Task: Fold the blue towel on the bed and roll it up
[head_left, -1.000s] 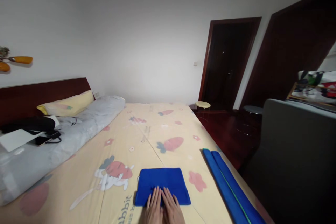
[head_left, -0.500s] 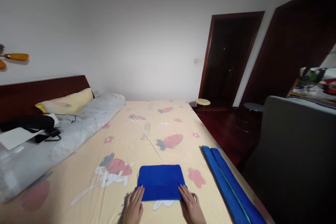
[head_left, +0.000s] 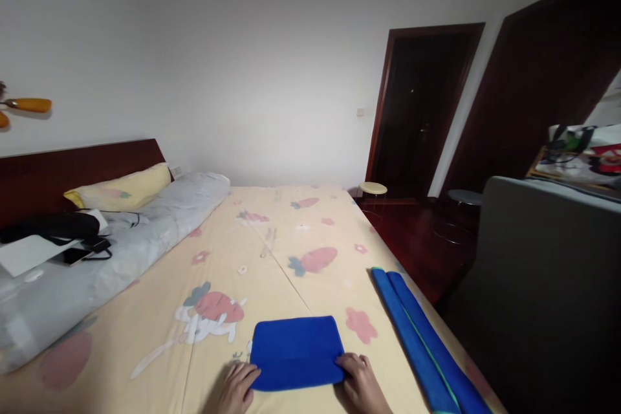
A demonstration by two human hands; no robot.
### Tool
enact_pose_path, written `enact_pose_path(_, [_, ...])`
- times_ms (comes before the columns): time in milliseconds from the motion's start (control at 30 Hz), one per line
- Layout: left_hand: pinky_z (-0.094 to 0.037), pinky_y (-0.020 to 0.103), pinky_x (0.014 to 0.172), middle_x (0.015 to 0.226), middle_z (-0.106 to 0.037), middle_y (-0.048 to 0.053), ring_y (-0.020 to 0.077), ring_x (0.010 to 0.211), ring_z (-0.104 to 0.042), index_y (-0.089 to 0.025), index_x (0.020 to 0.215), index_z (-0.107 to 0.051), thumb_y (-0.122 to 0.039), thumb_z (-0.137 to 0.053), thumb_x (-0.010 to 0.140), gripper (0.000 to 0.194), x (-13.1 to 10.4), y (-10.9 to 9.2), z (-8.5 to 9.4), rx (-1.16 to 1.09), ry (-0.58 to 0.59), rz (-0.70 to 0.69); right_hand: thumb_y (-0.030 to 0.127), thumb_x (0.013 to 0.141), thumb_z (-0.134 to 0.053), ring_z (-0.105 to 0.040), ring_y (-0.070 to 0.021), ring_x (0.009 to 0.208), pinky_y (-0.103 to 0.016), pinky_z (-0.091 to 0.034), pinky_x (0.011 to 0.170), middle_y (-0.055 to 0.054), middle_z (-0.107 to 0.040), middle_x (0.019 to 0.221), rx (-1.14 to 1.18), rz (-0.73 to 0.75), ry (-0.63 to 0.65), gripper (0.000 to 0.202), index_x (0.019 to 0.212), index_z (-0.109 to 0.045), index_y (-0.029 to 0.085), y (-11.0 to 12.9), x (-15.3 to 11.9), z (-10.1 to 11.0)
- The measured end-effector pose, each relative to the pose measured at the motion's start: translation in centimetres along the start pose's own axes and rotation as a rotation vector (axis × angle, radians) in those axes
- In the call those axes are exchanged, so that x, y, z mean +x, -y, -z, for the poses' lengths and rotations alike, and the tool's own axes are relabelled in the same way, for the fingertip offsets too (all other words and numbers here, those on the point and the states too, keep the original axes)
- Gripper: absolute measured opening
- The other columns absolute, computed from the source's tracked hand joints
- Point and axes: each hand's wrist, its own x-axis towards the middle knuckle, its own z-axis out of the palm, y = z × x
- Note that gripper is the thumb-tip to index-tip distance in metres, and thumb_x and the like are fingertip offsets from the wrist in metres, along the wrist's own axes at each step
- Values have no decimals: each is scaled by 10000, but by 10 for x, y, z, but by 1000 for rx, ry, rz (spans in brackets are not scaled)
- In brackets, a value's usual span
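A folded blue cloth (head_left: 297,349) lies flat on the bed in front of me, with a faint crease running across its nearer part. At its lower left corner, my left hand (head_left: 237,388) has its fingers bent and closed on the edge. My right hand (head_left: 361,380) pinches the right edge, thumb and fingers pressed together. Over to the right, two long blue cloth strips (head_left: 412,336), one with a green border, lie side by side along the bed's edge.
The bed sheet (head_left: 262,284) is cream with carrot and flower prints. Left lies a long grey plastic-wrapped bundle (head_left: 160,233) carrying a white sheet (head_left: 32,252) and a phone (head_left: 75,255). A dark grey panel (head_left: 548,291) stands right, beyond the bed's edge; stools (head_left: 372,188) are near the door.
The blue cloth's near edge has shifted slightly toward me. My fingers, previously laid flat on its corners, are now bent and closed on its sides.
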Motion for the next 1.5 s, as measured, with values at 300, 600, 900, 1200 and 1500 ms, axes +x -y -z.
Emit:
enact_pose_path(300, [-551,313,835,926,-754,20,210,884,-686,-264,919,-722,-291,-597,689,263,17,-8,1,-478,-50,540,252,703,-409,-639,-239,984,-365,-472,894,-39,-718,1029,82,-153,-113,463,1094,-656,238,-28,14,-23])
enact_pose_path(600, [-488,366,905,1026,-709,83,229,998,-635,-190,1047,-674,-251,-441,814,335,38,-16,-14,-285,-145,698,318,853,-414,-611,-287,1008,-442,-444,888,-119,-659,1086,-167,-227,-305,388,1187,-590,226,-28,33,-39])
enact_pose_path(900, [-360,422,1107,1531,-370,30,213,1382,-375,-251,1504,-134,-96,-374,790,769,66,-105,-54,85,-72,164,301,902,-387,-345,-274,1395,-496,-343,1093,-49,-312,1547,-234,275,-108,648,1501,-140,319,38,35,-99])
enact_pose_path(1200, [-286,395,1134,1553,-297,-43,199,1396,-350,-340,1490,-65,-213,-395,877,708,30,-52,-22,147,29,129,252,908,-376,-384,-239,1372,-460,-357,1095,-10,-339,1522,-313,190,-149,615,1475,-172,373,-23,16,-70])
enact_pose_path(1500, [-330,447,1107,1499,-414,-53,205,1364,-399,-400,1434,-315,-39,-409,738,790,21,-23,-19,68,113,256,150,781,-371,-401,-249,1362,-512,-316,1072,-48,-422,1486,-217,5,19,638,1395,-431,312,-26,29,-41])
